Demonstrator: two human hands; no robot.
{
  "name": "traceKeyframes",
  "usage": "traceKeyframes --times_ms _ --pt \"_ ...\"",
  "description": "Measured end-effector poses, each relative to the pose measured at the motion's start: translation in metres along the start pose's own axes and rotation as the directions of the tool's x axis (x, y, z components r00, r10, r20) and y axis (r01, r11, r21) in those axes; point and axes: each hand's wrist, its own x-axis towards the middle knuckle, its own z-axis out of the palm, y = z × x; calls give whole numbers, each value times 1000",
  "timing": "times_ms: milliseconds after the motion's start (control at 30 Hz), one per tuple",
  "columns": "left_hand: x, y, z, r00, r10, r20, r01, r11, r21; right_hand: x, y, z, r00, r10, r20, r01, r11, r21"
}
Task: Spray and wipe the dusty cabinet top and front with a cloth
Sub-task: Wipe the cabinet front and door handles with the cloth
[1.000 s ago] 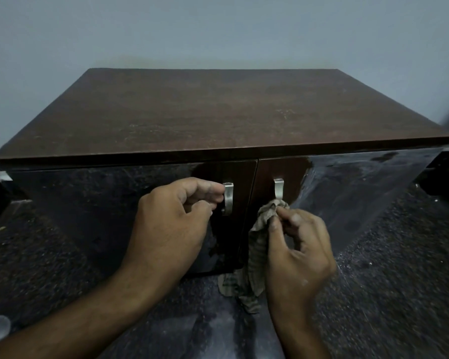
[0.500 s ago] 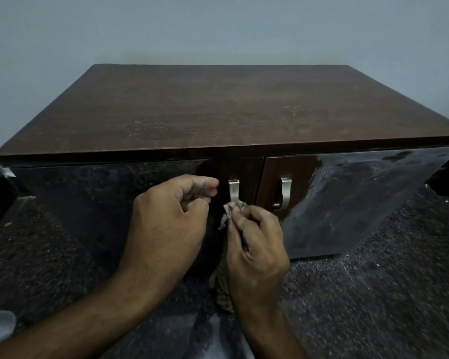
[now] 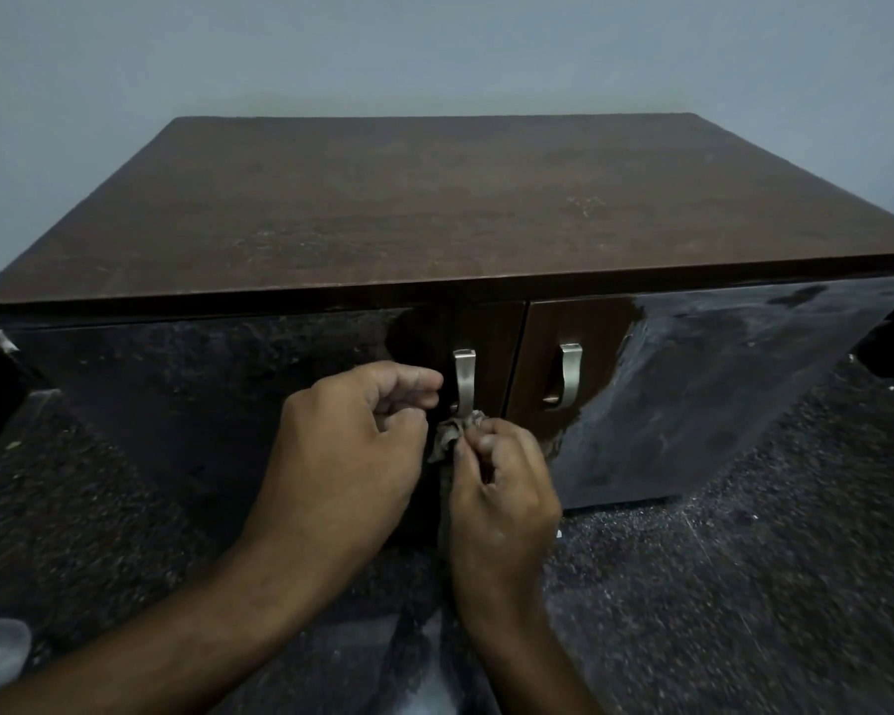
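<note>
Head view: one wide-angle picture, looking down on both hands at the front of a dark brown wooden cabinet (image 3: 434,214).
Right hand (image 3: 501,487): fingers curled, pinching a crumpled grey-brown cloth (image 3: 452,436) — the bunched end is pressed at the foot of the curved silver metal handle of the left door (image 3: 464,379), just above the fingertips.
Left hand (image 3: 347,446): fingers curled loosely, nothing seen in them; it sits just left of that handle, apart from it.
Right door handle (image 3: 569,374): up and right of the right hand, untouched.
Cabinet top: beyond both hands; pale specks and streaks show on it.
Glossy door fronts: smeared, patchy.
Spray bottle: not in view.
Progress, as judged: detail wiping of handles under way — top and door fronts may need another pass.
</note>
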Motion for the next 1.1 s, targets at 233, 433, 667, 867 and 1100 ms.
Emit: traceKeyframes --times_ms 233,433,667,867,1100 --pt "-2 -5 1 998 -17 68 14 999 45 3 -6 4 988 140 -62 -133 986 100" --pt "3 -5 1 990 -68 123 55 993 109 10 -5 1 941 328 83 -334 939 85" --pt "10 -14 19 784 -404 472 82 820 566 40 -16 -40 676 639 368 -737 585 338" --pt "8 -21 50 633 -429 644 393 895 211 52 2 -79 418 620 664 -864 46 501" --pt "11 -21 50 789 -240 565 233 969 86 -1 63 -102 182 729 660 -968 13 252"
